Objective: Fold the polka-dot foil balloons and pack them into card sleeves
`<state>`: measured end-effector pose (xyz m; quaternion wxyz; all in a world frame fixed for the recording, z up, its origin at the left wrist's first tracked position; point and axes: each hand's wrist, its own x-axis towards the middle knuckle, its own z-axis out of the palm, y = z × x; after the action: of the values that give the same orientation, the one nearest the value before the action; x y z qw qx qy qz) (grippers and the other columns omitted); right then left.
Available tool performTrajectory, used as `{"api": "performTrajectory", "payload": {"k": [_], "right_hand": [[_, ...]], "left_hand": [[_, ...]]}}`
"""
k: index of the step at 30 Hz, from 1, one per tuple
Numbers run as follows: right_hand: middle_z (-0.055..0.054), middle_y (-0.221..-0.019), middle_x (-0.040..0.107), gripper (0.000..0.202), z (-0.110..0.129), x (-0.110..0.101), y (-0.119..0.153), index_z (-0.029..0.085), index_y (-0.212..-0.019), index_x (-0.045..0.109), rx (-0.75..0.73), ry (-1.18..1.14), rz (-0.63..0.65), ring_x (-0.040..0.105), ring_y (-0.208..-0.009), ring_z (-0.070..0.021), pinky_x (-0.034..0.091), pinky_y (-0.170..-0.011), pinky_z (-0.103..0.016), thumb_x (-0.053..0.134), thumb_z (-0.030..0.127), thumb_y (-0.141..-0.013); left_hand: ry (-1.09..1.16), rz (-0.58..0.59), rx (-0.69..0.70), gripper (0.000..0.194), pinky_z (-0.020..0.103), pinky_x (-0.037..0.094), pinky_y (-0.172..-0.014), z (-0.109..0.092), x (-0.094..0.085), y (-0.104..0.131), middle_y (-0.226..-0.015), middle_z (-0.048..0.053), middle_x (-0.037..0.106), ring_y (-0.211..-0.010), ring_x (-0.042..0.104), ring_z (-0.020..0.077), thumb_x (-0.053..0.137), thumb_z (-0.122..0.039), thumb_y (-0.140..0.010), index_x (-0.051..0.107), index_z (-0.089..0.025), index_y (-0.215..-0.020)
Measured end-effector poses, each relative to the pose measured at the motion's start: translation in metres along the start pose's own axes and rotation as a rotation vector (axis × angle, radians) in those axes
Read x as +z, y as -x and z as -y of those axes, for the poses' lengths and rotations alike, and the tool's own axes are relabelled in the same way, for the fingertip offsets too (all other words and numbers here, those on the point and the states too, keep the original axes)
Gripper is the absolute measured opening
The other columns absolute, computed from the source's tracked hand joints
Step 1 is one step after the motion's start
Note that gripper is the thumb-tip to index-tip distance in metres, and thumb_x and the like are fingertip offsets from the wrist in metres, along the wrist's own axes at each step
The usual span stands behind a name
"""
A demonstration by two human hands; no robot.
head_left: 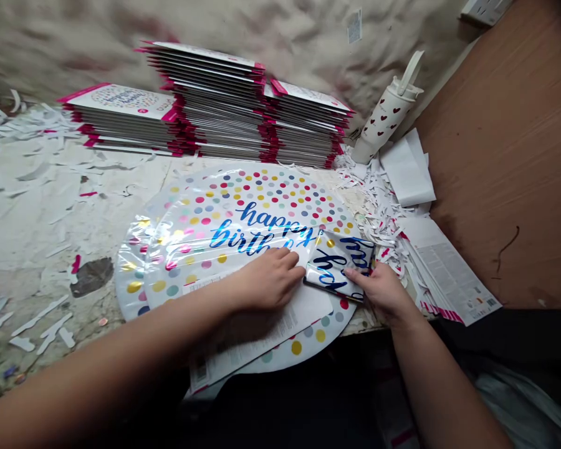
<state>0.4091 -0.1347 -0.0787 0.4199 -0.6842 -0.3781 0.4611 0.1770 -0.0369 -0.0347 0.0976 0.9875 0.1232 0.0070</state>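
A folded foil balloon point(330, 265), silvery white with blue lettering, is gripped in my right hand point(378, 287), thumb on top and the other fingers beneath. Close to its left edge, my left hand point(275, 277) has its fingers curled over a white printed card sleeve point(257, 349); what the fingertips hold is hidden. The sleeve lies at a slant near the table's front edge. Under both hands, flat foil balloons point(262, 193) with coloured dots and blue "happy birthday" lettering are spread out, overlapping.
Tall stacks of pink-edged printed sleeves point(229, 93) stand along the back wall. A white tumbler with hearts point(386, 118) leans at the back right. More sleeves point(453, 268) fan out at the right by the brown panel point(509, 156). Paper scraps point(42, 324) litter the table.
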Motion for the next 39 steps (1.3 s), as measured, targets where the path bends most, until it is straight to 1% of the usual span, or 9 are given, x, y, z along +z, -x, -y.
{"api": "performTrajectory", "payload": {"k": [4, 9, 16, 19, 23, 28, 31, 36, 39], "right_hand": [[-0.011, -0.103, 0.068, 0.043, 0.006, 0.001, 0.019, 0.014, -0.103, 0.063, -0.01, 0.172, -0.09, 0.062, -0.097, -0.0286, 0.048, -0.087, -0.044, 0.067, 0.041, -0.07], [-0.011, -0.1, 0.069, 0.043, 0.014, 0.012, 0.029, 0.014, -0.106, 0.062, 0.008, 0.108, 0.064, 0.063, -0.094, -0.0283, 0.05, -0.082, -0.042, 0.068, 0.038, -0.071], [-0.008, -0.092, 0.07, 0.027, 0.028, 0.015, 0.028, 0.016, -0.09, 0.067, -0.141, 0.32, -0.077, 0.064, -0.088, -0.027, 0.049, -0.082, -0.041, 0.064, 0.037, -0.073], [-0.007, -0.086, 0.07, 0.024, 0.038, 0.014, 0.028, 0.015, -0.085, 0.068, -0.098, 0.298, 0.099, 0.064, -0.084, -0.0264, 0.05, -0.08, -0.04, 0.066, 0.036, -0.071], [-0.006, -0.093, 0.07, 0.038, 0.034, 0.012, 0.015, 0.015, -0.097, 0.064, 0.187, -0.121, 0.407, 0.065, -0.088, -0.0243, 0.049, -0.084, -0.041, 0.075, 0.028, -0.063], [-0.006, -0.091, 0.07, 0.04, 0.025, 0.018, 0.002, 0.014, -0.094, 0.064, 0.331, -0.228, 0.538, 0.065, -0.085, -0.0207, 0.047, -0.085, -0.038, 0.079, 0.023, -0.058], [-0.003, -0.081, 0.069, 0.033, 0.032, 0.028, 0.0, 0.015, -0.091, 0.061, 0.286, -0.265, 0.476, 0.065, -0.076, -0.0171, 0.049, -0.077, -0.034, 0.074, 0.029, -0.064], [0.007, -0.058, 0.056, 0.027, 0.036, 0.048, -0.002, 0.019, -0.074, 0.048, 0.152, -0.257, 0.159, 0.053, -0.051, -0.0091, 0.043, -0.052, -0.022, 0.07, 0.03, -0.065], [0.007, -0.057, 0.05, 0.02, 0.035, 0.066, -0.003, 0.019, -0.068, 0.047, 0.072, -0.071, 0.224, 0.046, -0.051, -0.0073, 0.037, -0.048, -0.019, 0.063, 0.03, -0.071]], "left_hand": [[0.041, -0.08, 0.092, 0.014, 0.038, 0.037, -0.079, 0.013, 0.016, -0.009, -0.09, 0.01, 0.055, -0.085, 0.047, 0.0241, 0.048, -0.024, -0.072, 0.054, -0.017, -0.083], [0.091, -0.117, 0.112, 0.01, 0.04, 0.032, -0.082, 0.013, 0.006, -0.002, -0.08, 0.007, 0.056, -0.084, 0.045, 0.0227, 0.044, -0.019, -0.072, 0.052, -0.017, -0.078], [0.272, -0.11, 0.111, 0.013, 0.04, 0.029, -0.078, 0.018, 0.0, -0.001, -0.08, 0.004, 0.057, -0.085, 0.041, 0.0222, 0.04, -0.016, -0.073, 0.053, -0.018, -0.073], [0.239, -0.131, 0.085, 0.012, 0.041, 0.029, -0.077, 0.017, 0.001, 0.001, -0.077, 0.004, 0.057, -0.084, 0.041, 0.0221, 0.041, -0.016, -0.073, 0.052, -0.018, -0.074], [0.112, -0.135, 0.124, 0.009, 0.041, 0.03, -0.077, 0.011, 0.002, 0.004, -0.077, 0.006, 0.057, -0.083, 0.042, 0.0231, 0.044, -0.022, -0.075, 0.052, -0.017, -0.075], [0.034, -0.12, 0.178, 0.011, 0.041, 0.031, -0.078, 0.003, 0.005, 0.004, -0.08, 0.007, 0.056, -0.082, 0.043, 0.023, 0.045, -0.026, -0.077, 0.052, -0.018, -0.079], [0.028, -0.114, 0.168, 0.01, 0.041, 0.031, -0.08, 0.004, 0.005, 0.004, -0.081, 0.007, 0.056, -0.083, 0.043, 0.0229, 0.046, -0.024, -0.077, 0.052, -0.018, -0.081], [0.04, -0.099, 0.11, 0.011, 0.041, 0.031, -0.079, 0.007, 0.003, 0.003, -0.085, 0.007, 0.055, -0.084, 0.043, 0.0228, 0.042, -0.021, -0.08, 0.051, -0.016, -0.084], [0.049, -0.083, 0.129, 0.014, 0.039, 0.031, -0.08, 0.005, 0.004, 0.003, -0.085, 0.008, 0.055, -0.083, 0.043, 0.0221, 0.039, -0.019, -0.083, 0.052, -0.015, -0.085]]}}
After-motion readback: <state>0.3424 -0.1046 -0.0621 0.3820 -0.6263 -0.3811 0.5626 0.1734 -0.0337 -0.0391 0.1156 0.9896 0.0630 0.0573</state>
